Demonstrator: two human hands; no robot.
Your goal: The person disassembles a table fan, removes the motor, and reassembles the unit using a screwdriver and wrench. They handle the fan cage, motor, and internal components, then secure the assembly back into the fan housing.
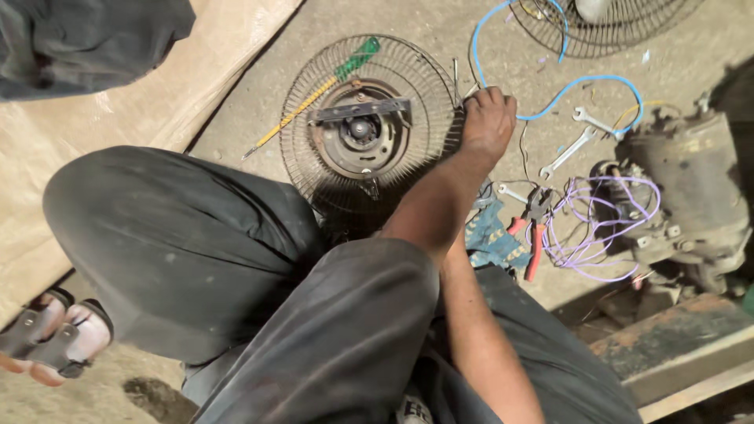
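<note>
Dusty concrete floor (408,23) carries a round wire fan guard (369,126) with a dark motor hub at its centre. One hand (487,122) rests at the guard's right rim, fingers curled over the wire there; which hand it is, and whether it grips, cannot be told. A yellow-shafted, green-handled screwdriver (314,94) lies across the guard's upper left. Red-handled pliers (534,224), silver spanners (567,151), blue cable (581,78) and coiled purple wire (597,228) lie nearby.

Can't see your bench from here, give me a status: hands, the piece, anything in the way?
Right hand gripping rim of round wire fan guard. Left hand not in view. Green-handled yellow screwdriver lying across guard; blue wire beside hand.
</note>
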